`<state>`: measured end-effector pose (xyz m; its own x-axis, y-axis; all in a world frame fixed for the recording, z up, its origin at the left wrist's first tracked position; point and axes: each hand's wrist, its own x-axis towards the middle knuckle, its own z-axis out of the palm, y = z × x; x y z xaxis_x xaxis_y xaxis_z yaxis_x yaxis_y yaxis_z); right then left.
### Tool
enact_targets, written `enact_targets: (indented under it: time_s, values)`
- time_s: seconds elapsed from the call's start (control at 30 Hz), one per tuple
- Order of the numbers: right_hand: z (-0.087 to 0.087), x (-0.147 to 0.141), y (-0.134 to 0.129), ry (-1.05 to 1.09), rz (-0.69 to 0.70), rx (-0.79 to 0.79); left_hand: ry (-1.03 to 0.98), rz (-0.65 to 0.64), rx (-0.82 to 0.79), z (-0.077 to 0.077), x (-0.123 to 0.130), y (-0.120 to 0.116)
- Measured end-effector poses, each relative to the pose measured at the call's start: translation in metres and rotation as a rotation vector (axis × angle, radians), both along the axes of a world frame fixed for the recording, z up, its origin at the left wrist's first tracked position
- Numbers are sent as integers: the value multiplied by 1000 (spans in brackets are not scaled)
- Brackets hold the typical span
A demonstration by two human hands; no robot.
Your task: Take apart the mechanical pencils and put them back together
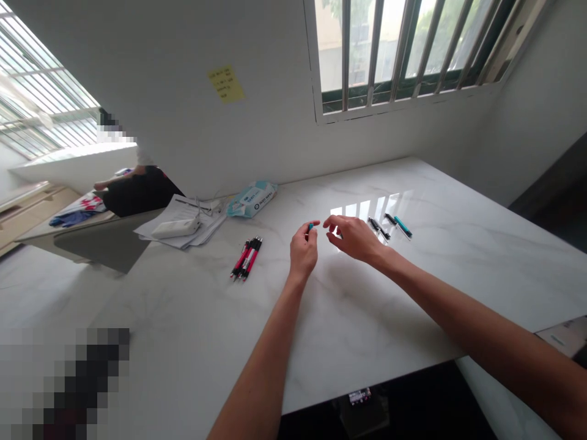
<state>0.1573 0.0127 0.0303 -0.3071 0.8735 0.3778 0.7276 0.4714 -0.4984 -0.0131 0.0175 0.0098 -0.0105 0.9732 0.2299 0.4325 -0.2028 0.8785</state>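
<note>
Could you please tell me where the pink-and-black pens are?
In the head view, the pink-and-black pens lie on the white marbled tabletop, left of the left hand.

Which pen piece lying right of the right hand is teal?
The barrel toward the group's right end; its teal colour sets it apart from the black and pale pieces nearer the right hand.

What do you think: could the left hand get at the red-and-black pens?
Probably yes: only bare tabletop shows between the left hand and the red-and-black pens, though its fingers hold a small teal piece.
</note>
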Motion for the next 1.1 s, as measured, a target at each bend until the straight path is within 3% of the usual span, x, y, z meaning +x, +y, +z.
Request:
enact_targets:
  time_s: [0.13,0.4,0.67,1.1]
  values:
    - [-9,0,-3,83,5,53,-181,-66,48,1,-2,-2]
    - [-16,7,-10,282,74,-52,-454,-114,-23,2,2,-6]
    - [-18,4,-13,323,81,-41,-825,-23,-147,3,7,-4]
    - [-19,16,2,549,-17,-51,-922,40,-231,4,5,-3]
